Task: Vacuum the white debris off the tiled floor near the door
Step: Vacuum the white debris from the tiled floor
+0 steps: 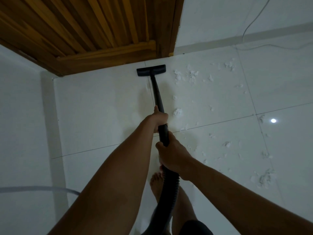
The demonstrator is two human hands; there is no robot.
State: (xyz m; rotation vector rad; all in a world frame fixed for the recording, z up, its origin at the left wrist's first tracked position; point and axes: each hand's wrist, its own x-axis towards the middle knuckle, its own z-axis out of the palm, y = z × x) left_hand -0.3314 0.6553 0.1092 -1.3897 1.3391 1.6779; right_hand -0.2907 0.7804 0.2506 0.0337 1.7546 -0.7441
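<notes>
1. Nearest: black ribbed hose (171, 185), corrugated and flexible, runs up from the bottom edge btwn both forearms, passing over a bare foot (156, 182) on the floor.
2. Right hand (172, 156) is wrapped tight around the black wand's lower end, right where the ribbed hose meets the smooth tube; fingers curl fully round it, thumb on the left side.
3. Left hand (160, 118) grips further up the wand (157, 92), also closed round it, thumb lying along the tube. Wand is smooth, matte black, straight, tapering toward the head.
4. Floor (101, 107): large glossy white tiles w/ thin dark grout lines; a bright light spot reflects at right.
5. White debris (191, 76): fluffy, torn, irregular bits, like shredded tissue or stuffing, can't tell which. It's scattered over the tiles right of the wand, from a bigger clump near the lower right up to a cluster near the wall. Tiles left of the wand look bare.
6. Vacuum head (151, 70): flat, wide, black rectangular nozzle, flat on the floor just in front of the door, debris just beside it to the right.
7. Door (76, 31): slatted wood, warm brown-orange grain, darker frame.
8. Far right: white wall w/ a thin pale cord (250, 26) hanging down and trailing along the floor.
9. No containers visible.
</notes>
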